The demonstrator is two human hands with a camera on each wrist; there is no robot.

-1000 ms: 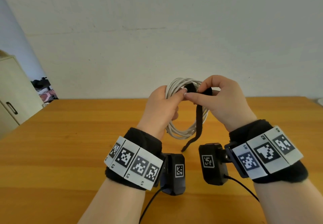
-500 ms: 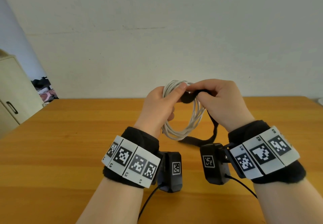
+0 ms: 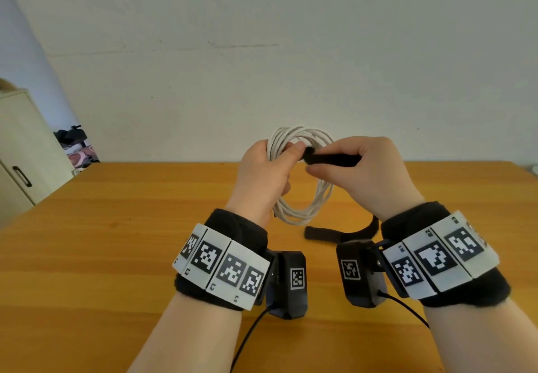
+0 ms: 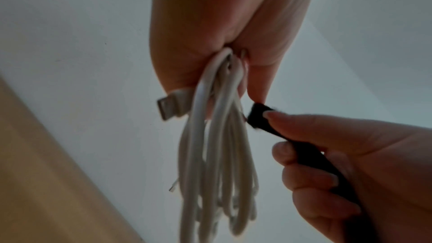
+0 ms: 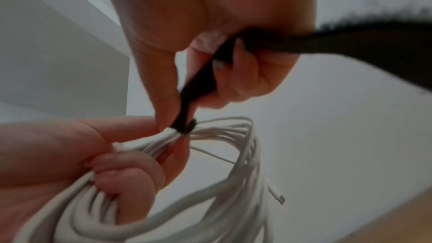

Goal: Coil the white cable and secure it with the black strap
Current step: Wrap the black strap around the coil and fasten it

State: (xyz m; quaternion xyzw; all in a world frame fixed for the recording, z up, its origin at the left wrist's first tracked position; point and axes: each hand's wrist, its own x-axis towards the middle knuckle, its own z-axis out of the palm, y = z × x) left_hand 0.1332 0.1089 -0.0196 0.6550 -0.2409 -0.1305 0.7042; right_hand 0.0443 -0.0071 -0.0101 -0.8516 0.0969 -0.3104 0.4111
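Above the wooden surface [image 3: 116,241], the left hand [image 3: 262,174] grips the coiled white cable [image 3: 302,212] while the right hand [image 3: 364,174] pinches the black strap [image 3: 332,159] against it.

Both hands [image 3: 263,174] [image 3: 368,173] raised, fingers [image 5: 224,78] curled.

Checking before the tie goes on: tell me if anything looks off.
Nothing damaged. Left hand grips the coiled cable; right hand holds the strap against it, not yet wrapped. One plug pokes out beside the loops.

white wall [image 3: 262,38] | wooden table [image 3: 102,256] | cream cabinet [image 3: 20,145] at left
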